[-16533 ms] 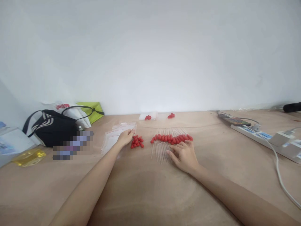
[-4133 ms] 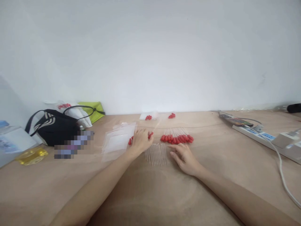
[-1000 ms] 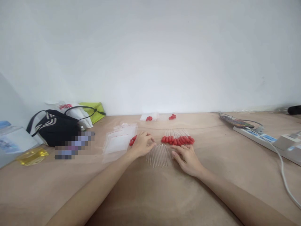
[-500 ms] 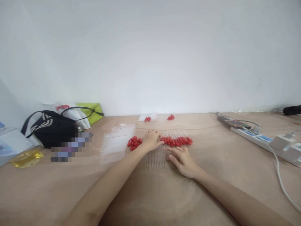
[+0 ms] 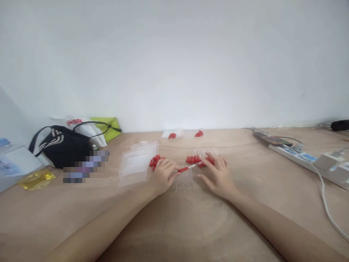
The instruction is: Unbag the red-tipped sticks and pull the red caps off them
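My left hand (image 5: 163, 176) is closed with thumb and fingertips at a red rubber bulb (image 5: 183, 169), from which a thin clear tube points right and up, like a dropper. My right hand (image 5: 219, 176) hovers beside the tube's far end with thumb and fingers apart. Under the dropper lies a row of loose clear tubes (image 5: 183, 185). Behind, a row of droppers (image 5: 194, 159) with red bulbs toward me is partly covered by my right hand. A pile of loose red bulbs (image 5: 156, 158) sits behind my left hand, which hides part of it.
Flat clear zip bags (image 5: 139, 162) lie stacked on the left. Two small groups of red bulbs (image 5: 172, 135) rest on bags near the wall. A black bag (image 5: 65, 147) stands far left; a power strip (image 5: 294, 156) with a cable and phone (image 5: 275, 140) is right.
My left hand has moved back toward me and left, now with a red bulb and tube at its fingertips. My right hand has shifted right and its fingers have spread.
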The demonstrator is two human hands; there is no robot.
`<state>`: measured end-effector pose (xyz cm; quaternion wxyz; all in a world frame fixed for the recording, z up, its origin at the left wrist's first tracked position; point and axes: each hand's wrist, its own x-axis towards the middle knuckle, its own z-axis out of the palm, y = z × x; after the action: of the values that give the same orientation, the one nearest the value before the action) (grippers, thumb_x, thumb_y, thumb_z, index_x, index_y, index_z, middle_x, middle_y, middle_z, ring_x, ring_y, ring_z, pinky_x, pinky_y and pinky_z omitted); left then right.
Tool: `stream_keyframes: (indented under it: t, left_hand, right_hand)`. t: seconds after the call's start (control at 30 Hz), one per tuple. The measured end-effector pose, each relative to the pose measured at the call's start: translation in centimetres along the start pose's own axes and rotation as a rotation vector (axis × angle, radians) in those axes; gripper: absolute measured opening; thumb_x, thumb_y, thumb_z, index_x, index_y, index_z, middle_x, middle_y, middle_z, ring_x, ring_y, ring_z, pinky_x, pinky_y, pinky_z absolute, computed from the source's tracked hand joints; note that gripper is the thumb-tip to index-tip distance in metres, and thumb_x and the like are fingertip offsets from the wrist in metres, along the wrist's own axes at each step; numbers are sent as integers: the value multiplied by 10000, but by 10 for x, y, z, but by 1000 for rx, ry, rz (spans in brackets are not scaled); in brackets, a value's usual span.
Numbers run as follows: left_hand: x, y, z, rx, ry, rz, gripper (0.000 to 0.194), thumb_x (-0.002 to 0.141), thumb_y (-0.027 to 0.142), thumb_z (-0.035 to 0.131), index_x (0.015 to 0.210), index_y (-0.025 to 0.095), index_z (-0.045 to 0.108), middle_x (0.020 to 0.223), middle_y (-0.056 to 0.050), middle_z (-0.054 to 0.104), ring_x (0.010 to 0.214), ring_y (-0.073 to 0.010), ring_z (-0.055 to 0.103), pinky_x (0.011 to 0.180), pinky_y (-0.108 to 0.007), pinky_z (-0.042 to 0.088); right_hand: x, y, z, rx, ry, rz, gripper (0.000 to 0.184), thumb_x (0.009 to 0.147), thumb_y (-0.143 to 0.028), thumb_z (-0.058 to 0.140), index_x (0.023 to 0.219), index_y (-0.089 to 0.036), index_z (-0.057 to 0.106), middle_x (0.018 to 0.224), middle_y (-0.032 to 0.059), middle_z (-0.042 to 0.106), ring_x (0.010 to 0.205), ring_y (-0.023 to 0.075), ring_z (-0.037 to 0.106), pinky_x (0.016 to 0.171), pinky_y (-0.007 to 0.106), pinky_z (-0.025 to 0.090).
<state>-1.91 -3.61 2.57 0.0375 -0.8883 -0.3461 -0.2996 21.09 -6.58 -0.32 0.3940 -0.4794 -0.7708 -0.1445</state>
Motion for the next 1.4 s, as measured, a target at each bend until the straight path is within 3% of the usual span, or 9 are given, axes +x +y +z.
stream_keyframes:
  t: [0.1, 0.23, 0.37, 0.47, 0.63, 0.83, 1.4]
  left_hand:
    - [-10, 4, 2, -23, 27, 27, 111, 821, 251, 473, 814, 200, 571, 826, -10, 652, 801, -157, 541, 796, -337, 320]
    - [-12, 6, 7, -25, 24, 45, 133, 828, 233, 453, 802, 205, 581, 824, -7, 662, 787, -148, 548, 779, -329, 319]
    - [-12, 8, 8, -22, 6, 60, 129, 822, 220, 458, 859, 207, 581, 868, -8, 658, 834, -153, 533, 784, -325, 312]
    - [-12, 13, 8, -25, 11, 82, 198, 801, 312, 512, 964, 218, 574, 955, -16, 643, 886, -170, 511, 808, -335, 296]
    - [-9, 16, 16, 14, 20, 121, 195, 832, 359, 477, 808, 237, 626, 783, 16, 664, 754, -140, 515, 781, -324, 285]
    - [-10, 13, 19, 80, 4, 153, 243, 845, 368, 449, 779, 217, 627, 679, -2, 624, 686, -135, 487, 744, -310, 298]
    - [-15, 12, 14, 150, 25, 183, 322, 874, 292, 377, 624, 168, 538, 615, -20, 544, 625, -143, 445, 669, -313, 305]
  right_hand:
    - [0, -3, -3, 6, -102, -120, 406, 794, -423, 487, 1168, -265, 497, 1151, 64, 538, 1105, 253, 397, 938, 472, 193]
    - [0, -7, -1, 56, -157, -156, 244, 841, -354, 444, 1012, -280, 601, 887, 27, 648, 978, 208, 482, 951, 488, 128]
    - [1, -12, 0, 73, -191, -156, 220, 853, -288, 425, 901, -265, 638, 734, 5, 640, 824, 163, 506, 941, 478, 119]
    - [1, -18, -3, 88, -200, -153, 229, 849, -267, 414, 849, -241, 641, 662, -1, 612, 776, 151, 490, 918, 448, 156]
    - [1, -23, -6, 119, -218, -175, 231, 842, -252, 406, 810, -222, 632, 648, -2, 607, 740, 143, 473, 898, 421, 179]
    - [0, -21, -7, 114, -216, -171, 248, 840, -245, 403, 746, -230, 632, 590, -3, 586, 731, 147, 468, 885, 416, 185]
    - [-2, -17, -10, 108, -257, -171, 272, 837, -265, 407, 669, -224, 618, 545, -4, 560, 740, 155, 466, 874, 416, 193]
